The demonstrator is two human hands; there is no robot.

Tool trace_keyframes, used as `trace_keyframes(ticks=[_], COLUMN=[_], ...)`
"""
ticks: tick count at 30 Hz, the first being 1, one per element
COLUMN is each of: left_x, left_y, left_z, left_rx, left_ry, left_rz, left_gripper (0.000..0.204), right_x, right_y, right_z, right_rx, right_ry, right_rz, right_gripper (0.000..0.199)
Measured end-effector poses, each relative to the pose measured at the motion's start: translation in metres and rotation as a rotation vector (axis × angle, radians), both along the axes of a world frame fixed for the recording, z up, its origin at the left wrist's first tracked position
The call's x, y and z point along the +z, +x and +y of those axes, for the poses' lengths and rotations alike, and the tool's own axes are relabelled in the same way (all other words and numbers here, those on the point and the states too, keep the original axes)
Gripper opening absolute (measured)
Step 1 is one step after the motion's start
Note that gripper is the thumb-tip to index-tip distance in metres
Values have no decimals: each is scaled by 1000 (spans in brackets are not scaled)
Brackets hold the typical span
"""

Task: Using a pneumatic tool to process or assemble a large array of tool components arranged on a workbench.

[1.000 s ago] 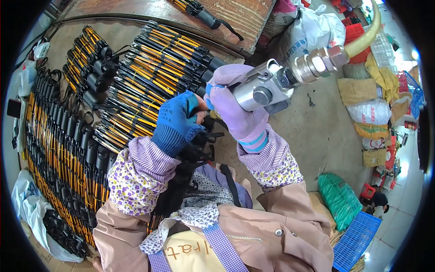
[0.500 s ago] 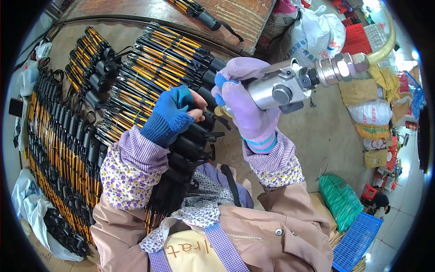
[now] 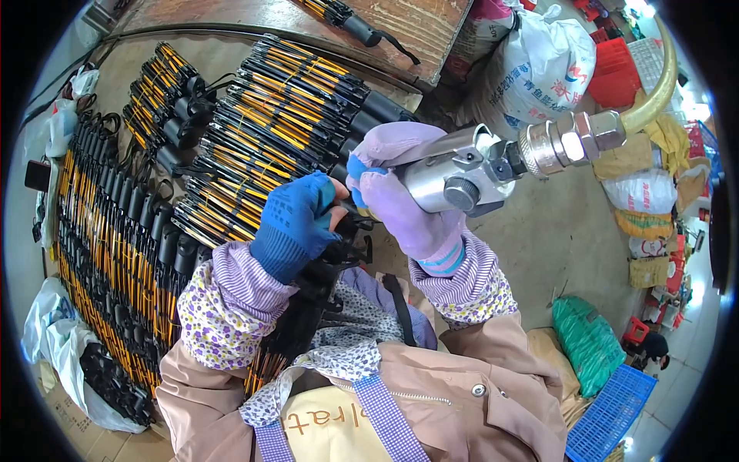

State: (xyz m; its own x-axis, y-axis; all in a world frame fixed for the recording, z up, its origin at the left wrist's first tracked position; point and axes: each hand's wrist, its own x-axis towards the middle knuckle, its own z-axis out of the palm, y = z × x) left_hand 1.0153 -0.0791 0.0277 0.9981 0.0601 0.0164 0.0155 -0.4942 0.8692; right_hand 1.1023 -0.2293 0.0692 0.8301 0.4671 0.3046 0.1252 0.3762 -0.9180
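My right hand (image 3: 404, 189), in a lilac glove with blue fingertips, is wrapped round a silver air-powered screwdriver (image 3: 454, 185). The tool's working tip is hidden by my fingers. A pale air hose (image 3: 660, 85) joins its rear through a metal coupling (image 3: 570, 142). Close by on the left, my left hand (image 3: 296, 219) wears a blue glove with bare fingertips. Its thumb and fingers are curled in a pinch, and what lies between them cannot be made out. Under and beyond both hands lie bundled folding umbrella frames (image 3: 289, 104) with orange-and-black ribs and black handles.
More umbrella frames (image 3: 115, 239) stand in long rows at the left. One lies on a worn wooden board (image 3: 408, 27) at the far side. White sacks (image 3: 539, 69) stand at back right; a green sack (image 3: 589, 343) and a blue crate (image 3: 612, 412) are at lower right.
My right hand has brought the screwdriver left and slightly nearer to me. My left hand has lowered a little, and the gap between the hands is smaller.
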Motion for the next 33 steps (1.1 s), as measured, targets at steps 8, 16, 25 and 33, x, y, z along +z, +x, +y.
trace_keyframes(ticks=[8, 16, 25, 33], left_x=[7, -12, -6, -15], left_y=[-7, -13, -16, -10], left_z=[-21, -20, -6, 13], left_rx=[19, 36, 81, 177], left_ry=[346, 353, 138, -82], left_rz=[-212, -265, -234, 84], left_gripper=[52, 65, 45, 18], right_x=[-3, -7, -7, -10], right_y=[-5, -8, -11, -37], right_z=[4, 9, 9, 17], right_rx=[-13, -17, 70, -17], right_ry=[20, 57, -3, -144], right_rz=[-30, 81, 2, -14], right_gripper=[32, 32, 30, 22])
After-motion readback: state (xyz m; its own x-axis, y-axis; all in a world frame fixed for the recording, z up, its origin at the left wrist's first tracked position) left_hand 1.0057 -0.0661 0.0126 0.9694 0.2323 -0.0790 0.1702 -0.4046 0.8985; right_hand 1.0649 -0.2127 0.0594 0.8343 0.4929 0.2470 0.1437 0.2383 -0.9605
